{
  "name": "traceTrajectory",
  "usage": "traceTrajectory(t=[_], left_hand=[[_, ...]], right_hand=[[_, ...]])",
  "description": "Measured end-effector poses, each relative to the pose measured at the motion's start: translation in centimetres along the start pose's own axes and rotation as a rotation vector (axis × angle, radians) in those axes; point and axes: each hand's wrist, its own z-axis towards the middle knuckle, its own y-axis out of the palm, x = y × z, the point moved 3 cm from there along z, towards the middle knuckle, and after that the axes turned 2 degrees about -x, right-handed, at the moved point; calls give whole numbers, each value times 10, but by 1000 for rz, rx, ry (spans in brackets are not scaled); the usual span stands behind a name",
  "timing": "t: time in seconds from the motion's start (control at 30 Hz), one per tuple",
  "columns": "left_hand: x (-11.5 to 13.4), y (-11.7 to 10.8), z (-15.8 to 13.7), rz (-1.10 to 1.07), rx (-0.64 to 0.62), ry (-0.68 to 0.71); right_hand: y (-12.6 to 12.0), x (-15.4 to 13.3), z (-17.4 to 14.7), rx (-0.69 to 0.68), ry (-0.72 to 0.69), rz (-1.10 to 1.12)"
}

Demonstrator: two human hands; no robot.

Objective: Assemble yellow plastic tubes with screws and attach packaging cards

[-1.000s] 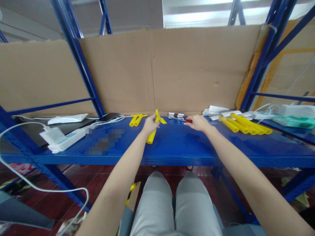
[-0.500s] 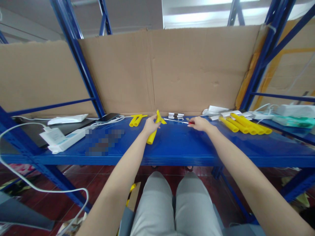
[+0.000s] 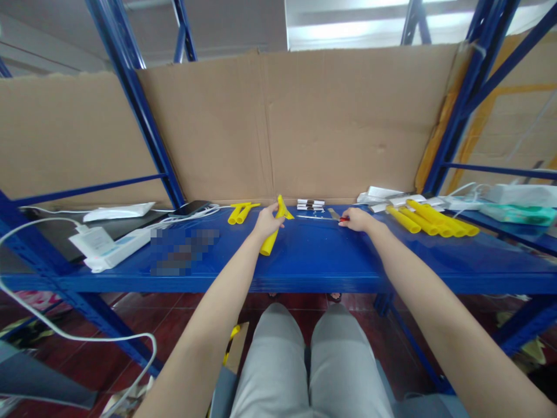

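Observation:
My left hand (image 3: pixel 266 223) is closed around a yellow T-shaped plastic handle (image 3: pixel 270 241), its tube end pointing towards me and its wider head at the far side. Held in my closed right hand (image 3: pixel 357 220) is a screwdriver (image 3: pixel 344 219) with a red grip; its thin pale shaft points left, low over the table. The shaft's tip is near the yellow head but apart from it. A small metallic piece (image 3: pixel 333 214) lies close to my right fingers, its kind unclear. Two similar yellow handles (image 3: pixel 238 215) lie left of my left hand.
Small white-and-dark pieces (image 3: pixel 310 205) lie at the back of the blue table (image 3: pixel 313 255). Several yellow tubes (image 3: pixel 429 222) and white packets (image 3: pixel 379 196) are on the right. A white power strip (image 3: pixel 122 249) with cables stands left. Cardboard (image 3: pixel 331 128) walls the back.
My right hand has moved slightly right with the screwdriver, drawing its tip away from the yellow head. The small metallic piece shows more clearly. My left hand stays nearly still.

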Motion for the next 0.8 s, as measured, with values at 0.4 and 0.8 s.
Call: traceTrajectory(t=[0.4,0.8], left_hand=[[1,1,0,-12,-8,-23],[1,2,0,-59,-7,-43]], right_hand=[[13,18,10,29,29,97],[8,25,5,-49,-28,119]])
